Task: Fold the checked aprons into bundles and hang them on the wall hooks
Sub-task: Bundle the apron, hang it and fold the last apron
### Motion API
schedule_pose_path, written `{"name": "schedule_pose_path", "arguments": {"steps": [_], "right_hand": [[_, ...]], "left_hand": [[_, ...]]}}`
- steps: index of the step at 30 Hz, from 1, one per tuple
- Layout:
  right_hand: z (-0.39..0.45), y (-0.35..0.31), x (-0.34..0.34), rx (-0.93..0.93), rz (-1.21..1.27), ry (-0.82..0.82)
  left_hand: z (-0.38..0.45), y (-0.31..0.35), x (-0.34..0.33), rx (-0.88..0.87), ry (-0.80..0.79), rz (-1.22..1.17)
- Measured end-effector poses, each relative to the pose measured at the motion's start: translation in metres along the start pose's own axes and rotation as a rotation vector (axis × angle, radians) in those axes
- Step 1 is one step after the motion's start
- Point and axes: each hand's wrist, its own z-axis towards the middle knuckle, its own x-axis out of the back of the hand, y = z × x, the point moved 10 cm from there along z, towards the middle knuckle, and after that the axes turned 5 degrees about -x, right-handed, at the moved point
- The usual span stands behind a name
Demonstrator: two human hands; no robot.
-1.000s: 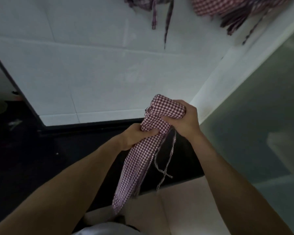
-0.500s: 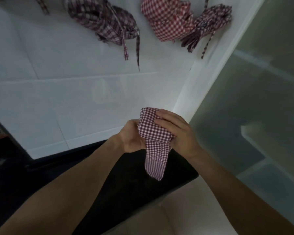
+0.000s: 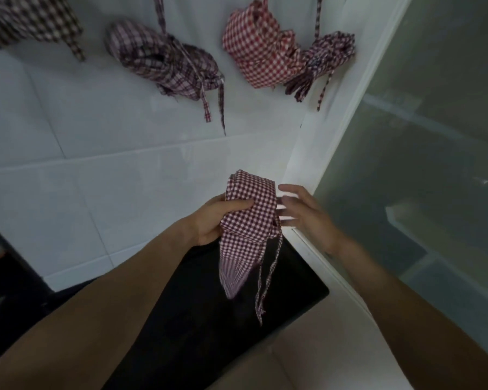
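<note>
A maroon-and-white checked apron [image 3: 247,220] is rolled into a loose bundle in front of the white tiled wall. My left hand [image 3: 216,218] grips it from the left, thumb across the cloth. A flap and two thin ties [image 3: 266,280] dangle below the bundle. My right hand [image 3: 304,215] hovers just right of the bundle, fingers spread and blurred, holding nothing. Higher on the wall hang bundled aprons: a dark plaid one [image 3: 164,59], a red checked one [image 3: 261,53] and a small maroon one [image 3: 326,59]. The hooks themselves are hidden.
Another checked apron [image 3: 28,22] hangs at the top left edge. A black counter [image 3: 209,327] runs below the wall under my arms. A frosted glass panel [image 3: 423,164] in a white frame [image 3: 335,130] closes off the right side.
My right hand has let go of the bundle and opened beside it. The ties have dropped loose below. The view has tilted up, bringing the hanging aprons further into sight.
</note>
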Motion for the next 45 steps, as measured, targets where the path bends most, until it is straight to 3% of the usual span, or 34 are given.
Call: {"name": "schedule_pose_path", "arguments": {"steps": [2, 5, 11, 17, 23, 27, 30, 35, 37, 40, 43, 45], "right_hand": [[-0.001, 0.002, -0.013, -0.062, -0.071, -0.088], [0.007, -0.003, -0.028, -0.037, -0.192, -0.054], [0.029, -0.005, -0.040, -0.051, 0.016, -0.027], [0.041, -0.015, -0.037, 0.018, 0.187, 0.086], [0.034, -0.041, -0.020, 0.294, -0.237, 0.245], [0.022, -0.053, -0.044, 0.598, -0.528, 0.207], [0.020, -0.046, -0.048, 0.655, -0.615, 0.238], [0.027, -0.032, -0.024, 0.515, -0.397, 0.314], [0.026, -0.032, -0.023, 0.553, -0.323, 0.276], [0.024, -0.024, -0.034, 0.614, -0.401, 0.196], [0.031, -0.008, -0.038, 0.375, -0.273, 0.077], [0.035, 0.010, -0.039, 0.158, -0.037, -0.014]], "left_hand": [[0.001, 0.009, 0.001, -0.024, -0.007, 0.063], [0.000, 0.026, 0.003, -0.047, 0.003, 0.106], [-0.002, 0.039, 0.022, -0.107, 0.067, 0.110], [-0.019, -0.015, 0.022, 0.077, -0.055, 0.040], [-0.026, -0.047, 0.031, 0.248, 0.046, 0.016], [-0.020, -0.044, 0.025, 0.225, 0.011, -0.032], [-0.021, -0.036, 0.025, 0.197, 0.026, -0.061], [-0.028, -0.038, 0.029, 0.217, 0.076, -0.411], [-0.029, -0.040, 0.025, 0.250, 0.036, -0.558], [-0.031, -0.044, 0.022, 0.264, 0.006, -0.410], [-0.029, -0.048, 0.032, 0.244, 0.080, -0.223], [-0.030, -0.052, 0.039, 0.236, 0.124, -0.206]]}}
